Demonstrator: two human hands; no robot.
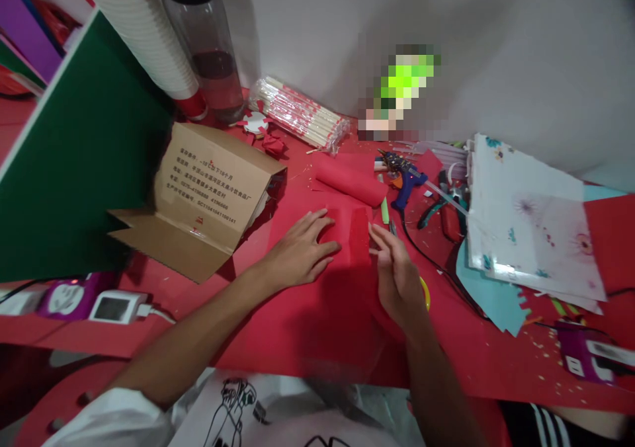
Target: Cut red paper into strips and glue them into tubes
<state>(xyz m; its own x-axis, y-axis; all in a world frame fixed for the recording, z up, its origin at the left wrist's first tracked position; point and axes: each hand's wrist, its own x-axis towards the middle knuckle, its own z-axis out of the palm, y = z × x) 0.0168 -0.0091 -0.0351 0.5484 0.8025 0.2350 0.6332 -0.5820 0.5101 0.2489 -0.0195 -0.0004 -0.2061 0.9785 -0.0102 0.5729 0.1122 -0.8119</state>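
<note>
My left hand (305,252) lies palm down with its fingers spread, pressing on red paper on the red table. Just right of its fingertips is a folded strip of red paper (359,235), brighter than the sheet around it. At that strip's right edge, my right hand (397,272) is closed, its fingertips and thumb together on the paper. A yellow ring-shaped thing (425,293) shows partly from behind the right wrist. Beyond the hands lies a rolled red paper (350,179), with a light green-handled tool (385,210) near its right end.
A cardboard box (198,189) and green board (89,149) stand left, near paper cups (143,30) and a bottle (208,57). Packaged chopsticks (300,113) lie behind. Rightward are a corded blue glue gun (409,179), pliers (436,209) and a stack of patterned sheets (526,215).
</note>
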